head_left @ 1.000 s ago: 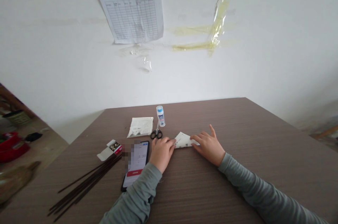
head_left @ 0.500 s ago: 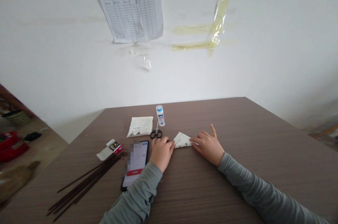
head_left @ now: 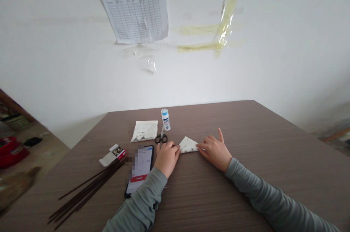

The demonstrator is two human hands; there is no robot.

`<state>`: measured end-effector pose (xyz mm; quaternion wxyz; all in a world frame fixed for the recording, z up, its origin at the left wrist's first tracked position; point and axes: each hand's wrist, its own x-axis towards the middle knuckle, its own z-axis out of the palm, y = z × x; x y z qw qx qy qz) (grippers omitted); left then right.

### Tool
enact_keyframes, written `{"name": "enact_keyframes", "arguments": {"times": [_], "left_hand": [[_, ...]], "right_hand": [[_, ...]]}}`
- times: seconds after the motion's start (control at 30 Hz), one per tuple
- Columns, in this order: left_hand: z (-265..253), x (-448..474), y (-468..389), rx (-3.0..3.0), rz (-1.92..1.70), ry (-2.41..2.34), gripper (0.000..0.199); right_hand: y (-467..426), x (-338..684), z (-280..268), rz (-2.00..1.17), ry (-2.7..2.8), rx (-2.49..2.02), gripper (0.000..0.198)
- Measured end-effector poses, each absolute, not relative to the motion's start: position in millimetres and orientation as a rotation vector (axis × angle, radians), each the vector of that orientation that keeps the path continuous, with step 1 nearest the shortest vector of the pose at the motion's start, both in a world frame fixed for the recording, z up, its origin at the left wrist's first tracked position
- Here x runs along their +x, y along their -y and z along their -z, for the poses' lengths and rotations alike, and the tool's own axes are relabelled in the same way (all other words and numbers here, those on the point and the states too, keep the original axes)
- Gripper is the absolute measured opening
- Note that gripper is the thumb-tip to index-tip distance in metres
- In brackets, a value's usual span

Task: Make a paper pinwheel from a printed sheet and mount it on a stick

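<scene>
A small piece of printed paper (head_left: 187, 145), folded to a triangle with its peak away from me, lies on the brown table. My left hand (head_left: 167, 157) has its fingers closed on the paper's left corner. At the right corner, my right hand (head_left: 216, 152) pinches the paper between thumb and fingers, one finger sticking up. Just beyond my left hand are black-handled scissors (head_left: 161, 138) and an upright glue stick (head_left: 165, 119) with a blue and white label. A stack of printed paper sheets (head_left: 144, 130) lies left of the scissors.
A phone (head_left: 140, 170) with a lit screen lies beside my left forearm. Farther left are an opened small box (head_left: 117, 152) and several thin dark sticks (head_left: 87, 192). The table (head_left: 246, 195) meets a white wall with a taped sheet (head_left: 136, 13). A red basin (head_left: 12, 152) stands on the floor.
Both hands stay on the folded paper, almost unmoved. The whole view has shifted very slightly.
</scene>
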<state>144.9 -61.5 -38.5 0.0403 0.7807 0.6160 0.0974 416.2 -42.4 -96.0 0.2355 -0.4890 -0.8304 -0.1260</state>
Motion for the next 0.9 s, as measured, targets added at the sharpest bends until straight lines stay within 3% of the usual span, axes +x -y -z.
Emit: {"name": "enact_keyframes", "arguments": {"times": [0.33, 0.5, 0.9], "left_hand": [[38, 143, 62, 2.39, -0.299, -1.843, 0.031], [35, 146, 64, 2.39, -0.258, -1.845, 0.042], [34, 148, 64, 2.372, -0.242, -1.874, 0.039]], "right_hand": [[47, 414, 88, 0.248, 2.327, -1.389, 0.026], [49, 412, 84, 0.248, 2.33, -1.406, 0.025], [48, 411, 88, 0.328, 2.31, -1.358, 0.024]]}}
